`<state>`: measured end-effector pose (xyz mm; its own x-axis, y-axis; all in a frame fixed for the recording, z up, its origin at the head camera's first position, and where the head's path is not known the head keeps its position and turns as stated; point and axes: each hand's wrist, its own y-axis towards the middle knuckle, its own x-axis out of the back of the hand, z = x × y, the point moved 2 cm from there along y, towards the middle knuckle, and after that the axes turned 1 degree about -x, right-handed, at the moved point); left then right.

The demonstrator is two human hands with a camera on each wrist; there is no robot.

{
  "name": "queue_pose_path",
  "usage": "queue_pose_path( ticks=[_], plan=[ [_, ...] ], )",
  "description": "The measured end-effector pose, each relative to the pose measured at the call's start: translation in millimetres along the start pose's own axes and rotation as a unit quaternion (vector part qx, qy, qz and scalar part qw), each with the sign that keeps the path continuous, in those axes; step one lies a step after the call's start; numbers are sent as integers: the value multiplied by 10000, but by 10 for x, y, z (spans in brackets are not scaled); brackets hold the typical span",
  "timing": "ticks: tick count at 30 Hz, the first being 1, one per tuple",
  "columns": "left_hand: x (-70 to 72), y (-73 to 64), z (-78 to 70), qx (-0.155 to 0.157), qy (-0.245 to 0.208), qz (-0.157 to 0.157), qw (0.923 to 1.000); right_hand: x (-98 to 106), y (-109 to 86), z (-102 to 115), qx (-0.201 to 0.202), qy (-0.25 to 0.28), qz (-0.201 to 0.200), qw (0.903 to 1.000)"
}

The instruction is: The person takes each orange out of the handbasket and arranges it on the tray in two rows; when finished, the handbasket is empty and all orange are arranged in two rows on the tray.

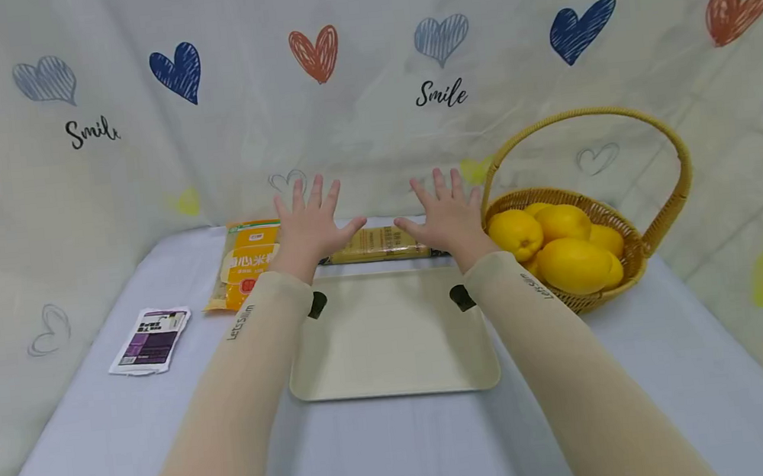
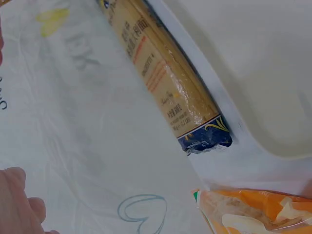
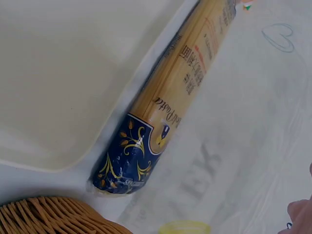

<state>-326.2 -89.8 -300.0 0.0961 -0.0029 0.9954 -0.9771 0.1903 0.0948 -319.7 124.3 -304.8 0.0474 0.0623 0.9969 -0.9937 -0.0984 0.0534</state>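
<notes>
Both hands are raised above the far side of the table with fingers spread, holding nothing. The left hand [image 1: 311, 227] is in front of an orange bag of grain [image 1: 246, 266] and the left end of a pasta packet [image 1: 377, 244]. Over that packet's other end is the right hand [image 1: 450, 218], close to a wicker basket [image 1: 663, 222] of yellow lemons [image 1: 573, 265]. Between the forearms lies a cream tray [image 1: 391, 337]. In the left wrist view the spaghetti packet [image 2: 170, 83] shows a blue end; in the right wrist view its other blue end [image 3: 129, 151] appears.
A white and purple pouch [image 1: 151, 341] lies flat at the left of the table. Behind everything hangs a white cloth [image 1: 371, 132] printed with hearts. The basket's tall handle [image 1: 681, 163] arches above the lemons. White cloth [image 1: 388, 452] covers the table.
</notes>
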Motion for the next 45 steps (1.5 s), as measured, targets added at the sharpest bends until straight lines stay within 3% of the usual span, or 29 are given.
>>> queue_pose_path(
  ticks=[5, 10, 14, 16, 18, 21, 27, 32, 37, 40, 45],
  plan=[
    [39, -43, -5, -184, -454, 139, 9987, 24, -72, -54, 232, 180, -336, 9990],
    [121, -330, 96, -498, -1382, 147, 9890, 44, -247, -112, 590, 544, -668, 9945],
    [181, -572, 212, -477, -2239, -51, 9734, 136, -383, -161, 737, 740, -946, 9900],
    [187, -685, 269, -404, -2741, -76, 9608, 190, -447, -177, 807, 835, -1031, 9879],
    [150, -806, 322, -291, -3148, -56, 9487, 233, -519, -190, 877, 973, -1093, 9853],
    [0, -1008, 400, -188, -3452, 85, 9383, 264, -652, -219, 965, 1173, -1176, 9814],
    [-384, -1401, 518, -298, -3924, 708, 9166, 246, -898, -321, 1009, 1449, -1313, 9755],
    [-577, -1531, 598, -256, -4027, 1290, 9058, 228, -987, -439, 1013, 1653, -1425, 9706],
    [-789, -1581, 678, -207, -3900, 1932, 9001, 193, -1047, -548, 1035, 1905, -1512, 9644],
    [-899, -1622, 718, -108, -3831, 2137, 8986, 161, -1080, -601, 1004, 2064, -1576, 9605],
    [-984, -1702, 742, -70, -3550, 2192, 9088, 162, -1095, -715, 876, 2167, -1664, 9580]
  ],
)
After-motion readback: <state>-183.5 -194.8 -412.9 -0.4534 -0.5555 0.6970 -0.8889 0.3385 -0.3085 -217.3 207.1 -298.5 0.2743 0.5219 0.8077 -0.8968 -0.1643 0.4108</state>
